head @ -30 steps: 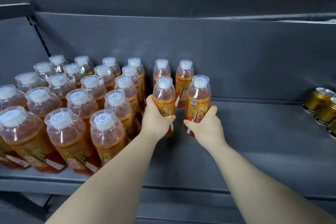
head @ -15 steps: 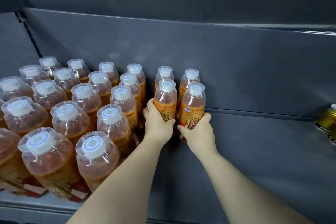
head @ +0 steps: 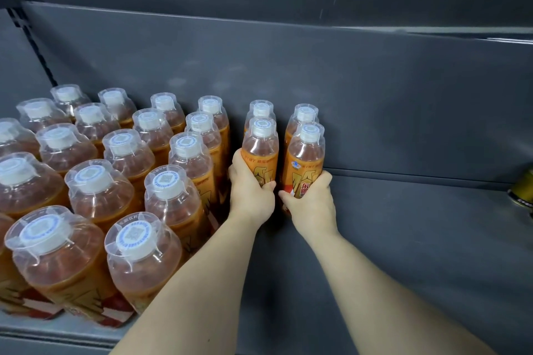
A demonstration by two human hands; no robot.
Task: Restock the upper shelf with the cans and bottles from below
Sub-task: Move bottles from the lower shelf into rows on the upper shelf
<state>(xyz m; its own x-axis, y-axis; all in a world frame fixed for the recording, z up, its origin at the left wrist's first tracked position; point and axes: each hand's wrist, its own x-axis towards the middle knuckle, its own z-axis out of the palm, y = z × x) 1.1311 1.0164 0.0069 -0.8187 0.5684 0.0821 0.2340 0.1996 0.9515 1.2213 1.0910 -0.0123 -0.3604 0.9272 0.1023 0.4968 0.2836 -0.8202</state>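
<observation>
A dark grey shelf (head: 418,239) with a matching back panel (head: 346,89) fills the view. Its left half carries a block of orange drink bottles (head: 121,181) in rows, each with a white cap under a clear overcap; the caps bear a blue ring of print around a square code, too small to read. The nearest bottles are cut off by the lower left edge, their red, white and gold labels only partly seen.

To the right of the block, the left hand (head: 251,196) is wrapped around a left bottle (head: 261,153) and the right hand (head: 313,202) around a right bottle (head: 305,161), both upright on the shelf, each just in front of another bottle. Their orange labels show Chinese characters and a small blue emblem, partly covered by fingers.

A gold can (head: 523,190) is cut off at the right edge.
</observation>
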